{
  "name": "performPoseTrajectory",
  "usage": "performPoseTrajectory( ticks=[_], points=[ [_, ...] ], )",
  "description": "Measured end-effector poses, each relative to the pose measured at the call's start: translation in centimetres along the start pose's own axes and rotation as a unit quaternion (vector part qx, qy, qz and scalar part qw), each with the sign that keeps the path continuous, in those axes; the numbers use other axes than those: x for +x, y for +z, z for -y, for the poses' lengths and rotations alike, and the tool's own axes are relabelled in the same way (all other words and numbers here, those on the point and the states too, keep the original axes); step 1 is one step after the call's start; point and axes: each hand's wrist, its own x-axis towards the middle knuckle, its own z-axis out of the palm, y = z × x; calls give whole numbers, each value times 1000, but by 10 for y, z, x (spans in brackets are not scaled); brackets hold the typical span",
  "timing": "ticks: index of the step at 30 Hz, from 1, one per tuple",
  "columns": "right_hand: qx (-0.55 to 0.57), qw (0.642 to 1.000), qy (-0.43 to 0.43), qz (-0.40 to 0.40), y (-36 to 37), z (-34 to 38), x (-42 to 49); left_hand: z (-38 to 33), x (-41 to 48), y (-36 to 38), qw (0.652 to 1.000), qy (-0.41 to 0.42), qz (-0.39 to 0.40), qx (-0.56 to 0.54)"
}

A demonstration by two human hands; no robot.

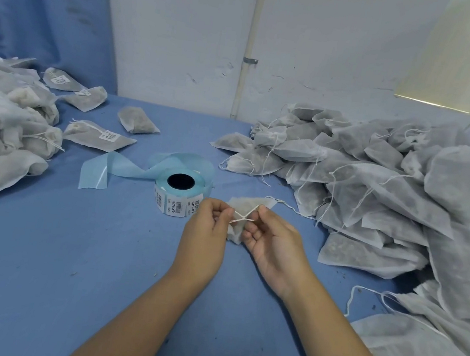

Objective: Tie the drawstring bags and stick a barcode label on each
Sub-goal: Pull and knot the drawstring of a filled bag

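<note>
A small white drawstring bag lies on the blue table just behind my hands. Its two white strings cross between my fingers. My left hand pinches one string end, and my right hand pinches the other, with both hands close together over the bag's mouth. A roll of barcode labels on pale blue backing stands just left of my left hand, with a loose strip of empty backing trailing to the left.
A large heap of untied white bags with loose strings fills the right side. Labelled, tied bags lie at the left beside another pile. A white wall with a pipe stands behind the table.
</note>
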Motion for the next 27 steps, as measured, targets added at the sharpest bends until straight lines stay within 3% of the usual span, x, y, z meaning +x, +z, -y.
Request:
performPoseTrajectory(
  ticks=[10, 19, 22, 24, 27],
  points=[
    [-223, 973, -54, 6, 0, 0, -3, 0, 0, 1, 997, 8, -73, 17],
    [-141, 989, -41, 18, -3, 4, -3, -5, 0, -4, 998, -35, -30, -40],
    [-96, 993, -61, 26, -3, 7, -4, -3, -2, -4, 990, 21, -9, 137],
    [-97, 991, -83, 31, -3, 8, -5, 1, -4, -5, 955, 89, -11, 282],
    [-81, 990, -107, 34, -2, 9, -7, 1, -6, -8, 917, 180, -38, 353]
  ],
)
